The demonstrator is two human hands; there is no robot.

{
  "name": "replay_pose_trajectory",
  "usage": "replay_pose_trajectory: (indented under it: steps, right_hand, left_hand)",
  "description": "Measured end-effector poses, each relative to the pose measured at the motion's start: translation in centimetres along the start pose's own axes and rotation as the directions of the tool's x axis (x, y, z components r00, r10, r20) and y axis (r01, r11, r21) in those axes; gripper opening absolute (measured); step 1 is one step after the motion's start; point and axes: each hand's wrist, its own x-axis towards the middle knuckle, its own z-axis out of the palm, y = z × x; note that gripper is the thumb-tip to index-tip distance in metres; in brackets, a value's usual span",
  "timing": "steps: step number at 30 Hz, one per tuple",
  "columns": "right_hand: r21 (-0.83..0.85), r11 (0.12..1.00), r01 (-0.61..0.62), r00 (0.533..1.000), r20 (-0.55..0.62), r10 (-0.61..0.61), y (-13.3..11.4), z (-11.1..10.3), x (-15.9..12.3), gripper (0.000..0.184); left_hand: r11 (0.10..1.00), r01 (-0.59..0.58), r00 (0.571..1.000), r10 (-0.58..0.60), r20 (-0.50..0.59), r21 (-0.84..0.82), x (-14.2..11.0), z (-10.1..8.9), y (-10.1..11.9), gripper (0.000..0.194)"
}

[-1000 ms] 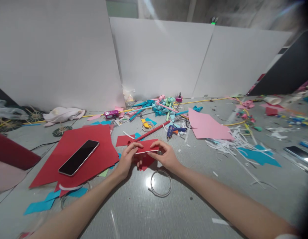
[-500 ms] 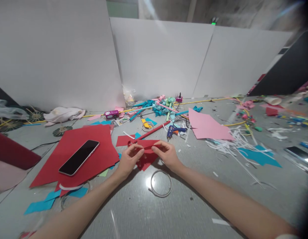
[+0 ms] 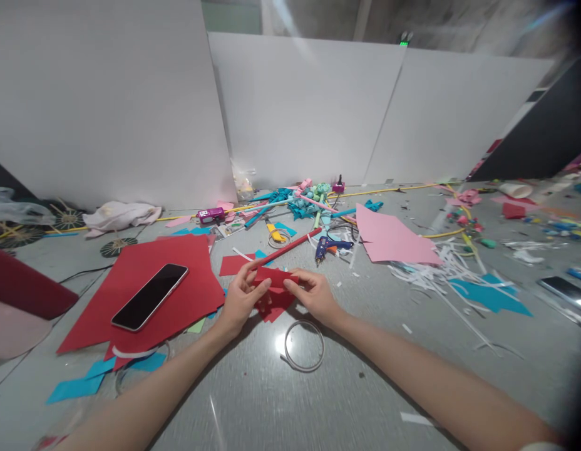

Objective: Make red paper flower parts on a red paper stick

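Both hands meet over the grey table, a little past the middle. My left hand pinches the left end of a small red paper piece, fingers closed on it. My right hand pinches the right end of the same piece. The paper is folded or curled between my fingers. More red scraps lie under the hands. A loop of white strip rests on the table just in front of my wrists.
A black phone lies on a large red sheet to the left. A pink sheet, a blue glue gun, a red rolled stick, rolled paper pieces and white shreds litter the far side. White boards wall the back.
The red piece has been folded narrower and its white edge no longer shows. My hands have drawn closer together, the left fingers lifting to the paper's top edge.
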Motion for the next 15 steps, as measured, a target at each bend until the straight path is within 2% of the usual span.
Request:
replay_pose_trajectory:
  steps: [3,5,8,12,15]
  right_hand:
    - [-0.005,1.0,0.011,1.0,0.007,-0.011,-0.15,-0.01,-0.04,0.022]
    - [0.013,1.0,-0.007,1.0,-0.005,0.007,-0.19,0.02,-0.07,0.022]
    - [0.06,0.997,-0.051,0.998,-0.034,0.053,-0.25,0.09,-0.1,0.023]
    - [0.072,0.996,-0.052,0.996,-0.066,0.057,-0.32,0.22,-0.03,0.025]
    - [0.071,0.996,-0.05,0.994,-0.09,0.056,-0.28,0.32,0.08,0.025]
  left_hand:
    - [0.999,0.01,1.0,-0.011,0.013,0.034,-0.1,-0.1,-0.13,0.05]
    - [0.999,0.023,1.0,-0.024,0.016,0.034,-0.15,-0.08,-0.27,0.047]
    - [0.999,0.041,0.999,-0.042,0.024,0.023,-0.13,0.06,-0.42,0.047]
    - [0.998,0.056,0.998,-0.056,0.03,0.011,-0.07,0.34,-0.44,0.05]
    - [0.996,0.088,0.995,-0.089,0.039,0.007,-0.13,0.5,-0.3,0.059]
